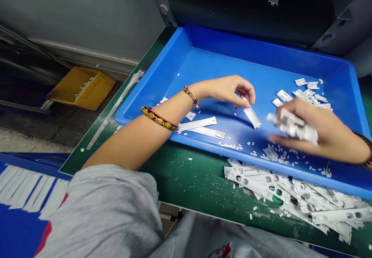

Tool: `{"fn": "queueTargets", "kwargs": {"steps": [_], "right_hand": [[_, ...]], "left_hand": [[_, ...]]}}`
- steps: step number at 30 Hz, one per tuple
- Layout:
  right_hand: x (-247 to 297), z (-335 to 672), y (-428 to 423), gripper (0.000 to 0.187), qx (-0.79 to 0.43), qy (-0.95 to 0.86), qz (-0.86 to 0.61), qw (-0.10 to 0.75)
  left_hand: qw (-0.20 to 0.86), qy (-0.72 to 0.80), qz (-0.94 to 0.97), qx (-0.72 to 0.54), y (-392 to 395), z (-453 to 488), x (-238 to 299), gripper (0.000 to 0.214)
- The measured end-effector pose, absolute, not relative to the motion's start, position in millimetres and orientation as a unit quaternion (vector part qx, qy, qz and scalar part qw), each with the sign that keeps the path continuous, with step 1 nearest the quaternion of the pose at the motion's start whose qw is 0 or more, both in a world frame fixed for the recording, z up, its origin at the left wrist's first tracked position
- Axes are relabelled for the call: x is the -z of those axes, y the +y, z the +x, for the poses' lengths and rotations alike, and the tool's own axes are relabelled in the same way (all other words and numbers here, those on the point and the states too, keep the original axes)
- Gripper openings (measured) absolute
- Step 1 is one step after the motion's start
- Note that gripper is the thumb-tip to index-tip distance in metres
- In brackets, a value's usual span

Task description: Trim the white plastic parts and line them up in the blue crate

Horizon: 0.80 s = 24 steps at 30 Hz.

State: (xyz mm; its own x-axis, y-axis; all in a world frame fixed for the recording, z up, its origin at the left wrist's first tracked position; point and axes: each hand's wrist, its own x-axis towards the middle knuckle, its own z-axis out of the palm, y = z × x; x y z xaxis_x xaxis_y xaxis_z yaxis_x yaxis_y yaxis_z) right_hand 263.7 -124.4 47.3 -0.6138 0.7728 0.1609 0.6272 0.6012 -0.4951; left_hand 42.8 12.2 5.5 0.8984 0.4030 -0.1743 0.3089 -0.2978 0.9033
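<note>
My left hand [232,90] hovers over the blue tray [203,52], its fingers pinched on one end of a long white plastic strip [252,116] that slants down to the tray floor. My right hand [322,134] is at the tray's right side, curled round a bunch of white plastic pieces [293,125]; it is a little blurred. Two more white strips [200,125] lie flat in the tray under my left wrist. Small white parts [308,93] are heaped at the tray's far right, and tiny white offcuts [273,153] are scattered along its near wall.
A pile of long white perforated plastic pieces [302,196] lies on the green table [188,180] in front of the tray. A yellow bin [83,87] sits on the floor at left. A dark machine body [247,6] rises behind the tray. A blue tray with white strips [20,192] is at lower left.
</note>
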Motion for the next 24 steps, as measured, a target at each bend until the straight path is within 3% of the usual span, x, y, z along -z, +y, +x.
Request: {"fn": "queueTargets", "kwargs": {"steps": [3,6,10,14,18,21,24], "right_hand": [[-30.8,264.4,-99.6,0.049,-0.206,-0.813,-0.488,0.242],[-10.1,259.8,-87.1,0.06,-0.241,-0.801,-0.5,0.225],[0.2,257.2,-80.2,0.053,-0.24,-0.797,-0.521,0.188],[-7.6,276.1,-60.1,0.052,-0.278,-0.742,-0.591,0.149],[-1.9,302.8,-30.5,0.059,-0.337,-0.696,-0.634,-0.008],[4.4,314.6,-15.1,0.057,-0.267,-0.709,-0.647,-0.087],[-6.7,318.2,-19.2,0.054,-0.199,-0.706,-0.677,-0.059]], "left_hand": [[0.581,0.207,0.784,-0.071,9.4,43.8,-6.5,0.032],[0.596,0.194,0.773,-0.099,9.1,44.2,-3.4,0.034],[0.618,0.208,0.752,-0.097,8.4,45.1,-4.4,0.039],[0.61,0.277,0.721,-0.175,8.7,46.0,-12.1,0.047],[0.568,0.348,0.713,-0.218,17.0,44.0,-6.9,0.047],[0.565,0.354,0.721,-0.19,23.6,43.5,2.2,0.043],[0.565,0.353,0.729,-0.158,25.0,43.7,4.7,0.039]]}}
